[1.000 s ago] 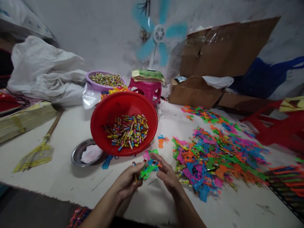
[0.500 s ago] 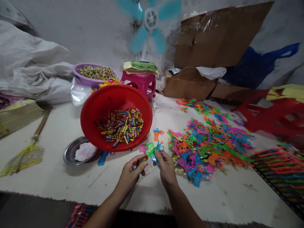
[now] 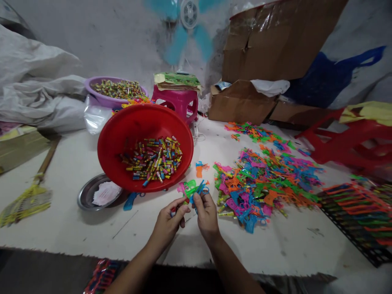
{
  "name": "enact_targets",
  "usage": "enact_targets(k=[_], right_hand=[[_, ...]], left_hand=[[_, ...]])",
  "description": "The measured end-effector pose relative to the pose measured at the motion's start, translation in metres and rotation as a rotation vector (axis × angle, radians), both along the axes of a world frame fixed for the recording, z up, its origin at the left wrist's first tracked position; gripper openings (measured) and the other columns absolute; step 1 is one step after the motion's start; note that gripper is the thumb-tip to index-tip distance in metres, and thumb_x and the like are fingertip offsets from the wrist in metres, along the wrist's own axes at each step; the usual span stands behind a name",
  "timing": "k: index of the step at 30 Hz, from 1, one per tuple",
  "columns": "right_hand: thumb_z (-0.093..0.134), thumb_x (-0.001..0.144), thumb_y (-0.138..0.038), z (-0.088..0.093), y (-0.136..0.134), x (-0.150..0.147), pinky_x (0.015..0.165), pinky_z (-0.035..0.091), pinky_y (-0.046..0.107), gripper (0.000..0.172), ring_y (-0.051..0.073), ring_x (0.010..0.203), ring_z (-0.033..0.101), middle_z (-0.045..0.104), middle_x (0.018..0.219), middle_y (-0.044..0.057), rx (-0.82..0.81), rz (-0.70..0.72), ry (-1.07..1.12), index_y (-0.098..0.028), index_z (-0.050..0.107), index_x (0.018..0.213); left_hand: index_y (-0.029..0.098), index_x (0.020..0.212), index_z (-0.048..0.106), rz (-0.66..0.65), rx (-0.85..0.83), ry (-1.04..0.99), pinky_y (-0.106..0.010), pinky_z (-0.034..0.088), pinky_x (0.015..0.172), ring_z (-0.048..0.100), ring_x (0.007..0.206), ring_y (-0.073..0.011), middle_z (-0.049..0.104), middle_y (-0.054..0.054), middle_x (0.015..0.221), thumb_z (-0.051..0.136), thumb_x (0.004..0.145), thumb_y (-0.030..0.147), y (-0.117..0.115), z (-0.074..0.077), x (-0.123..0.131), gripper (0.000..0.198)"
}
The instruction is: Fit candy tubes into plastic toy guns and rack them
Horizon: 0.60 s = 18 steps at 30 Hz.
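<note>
Blue toy pistol (image 3: 200, 188), pinched in the right hand (image 3: 207, 214), seems light and stiff, best held mid-body; left hand (image 3: 172, 218), just beside, pinches a small red-tipped piece (image 3: 187, 200).

The toy pistols (image 3: 263, 179) and smooth basin (image 3: 143, 122) look plastic, the dish (image 3: 88, 195) shiny metal.

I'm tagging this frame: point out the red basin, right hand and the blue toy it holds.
Red basin (image 3: 136, 126): head view, inner wall.
Right hand (image 3: 208, 220): head view, back.
Blue toy (image 3: 200, 188): head view, upper end.
</note>
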State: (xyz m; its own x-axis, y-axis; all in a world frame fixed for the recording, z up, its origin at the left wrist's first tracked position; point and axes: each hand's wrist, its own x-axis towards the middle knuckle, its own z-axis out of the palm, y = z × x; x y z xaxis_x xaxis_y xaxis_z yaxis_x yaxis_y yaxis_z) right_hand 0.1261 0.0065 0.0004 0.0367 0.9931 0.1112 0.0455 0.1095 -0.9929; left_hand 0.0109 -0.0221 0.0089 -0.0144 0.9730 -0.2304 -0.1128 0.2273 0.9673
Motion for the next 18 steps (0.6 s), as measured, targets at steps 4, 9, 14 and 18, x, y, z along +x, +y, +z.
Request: enact_targets(k=[4,9,14,18], right_hand=[[0.043,0.083,-0.042,-0.008,-0.006,-0.009,0.06,0.039,0.023,0.023,0.012,0.063,0.046,0.049,0.067,-0.001,0.01,-0.067,-0.03,-0.019,0.048,0.079],[0.042,0.083,-0.043,-0.015,-0.007,-0.012,0.065,0.04,0.025,0.025,0.013,0.069,0.048,0.052,0.072,0.0,0.003,-0.09,-0.002,-0.019,0.049,0.082],[0.052,0.073,-0.048,0.001,0.03,0.083,0.063,0.039,0.031,0.03,0.02,0.068,0.05,0.055,0.067,0.005,-0.045,-0.366,-0.348,-0.018,0.055,0.07],[0.05,0.076,-0.036,0.0,0.056,0.116,0.071,0.036,0.039,0.029,0.028,0.082,0.05,0.059,0.084,0.014,0.112,-0.669,-0.726,-0.014,0.058,0.093]], left_hand=[[0.015,0.103,0.061,0.019,0.093,0.116,-0.021,0.036,0.047,0.044,0.045,-0.0078,0.058,-0.002,0.068,0.055,0.074,0.036,-0.004,0.001,0.003,0.036],[0.019,0.095,0.067,-0.069,0.283,0.279,-0.023,0.04,0.06,0.049,0.054,-0.0112,0.058,-0.002,0.064,0.059,0.071,0.028,-0.004,-0.001,0.004,0.026],[0.016,0.103,0.057,0.001,-0.146,0.051,-0.021,0.037,0.046,0.049,0.044,-0.0085,0.06,-0.001,0.068,0.063,0.066,0.035,0.006,-0.022,-0.017,0.042],[0.017,0.103,0.044,0.172,-0.393,-0.289,-0.016,0.029,0.038,0.05,0.045,-0.0069,0.057,0.002,0.066,0.064,0.063,0.026,0.009,-0.046,-0.025,0.045]])
